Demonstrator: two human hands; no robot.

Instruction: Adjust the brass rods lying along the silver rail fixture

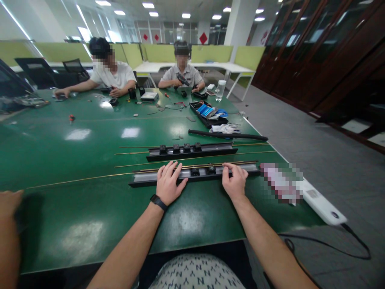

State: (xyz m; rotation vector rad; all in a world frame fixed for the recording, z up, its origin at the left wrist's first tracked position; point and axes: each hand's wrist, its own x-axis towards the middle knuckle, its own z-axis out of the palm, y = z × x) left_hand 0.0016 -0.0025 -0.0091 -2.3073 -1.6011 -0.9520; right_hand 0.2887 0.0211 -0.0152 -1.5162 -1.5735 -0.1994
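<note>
A long black channel with a silvery inside lies across the table in front of me. Two small black blocks sit in it, between my hands. My left hand rests over its left part, fingers stretched out and the thumb along the near wall. At its right part, my right hand is curled, with thumb and index fingertip pinched at a thin brass rod running along the far side. Behind lies a second black channel holding several black blocks.
Long brass rods lie around both channels. A black strip, white gloves and a black tray are farther back. A white power strip lines the right edge. Two people sit opposite; another person's arm reaches in at left.
</note>
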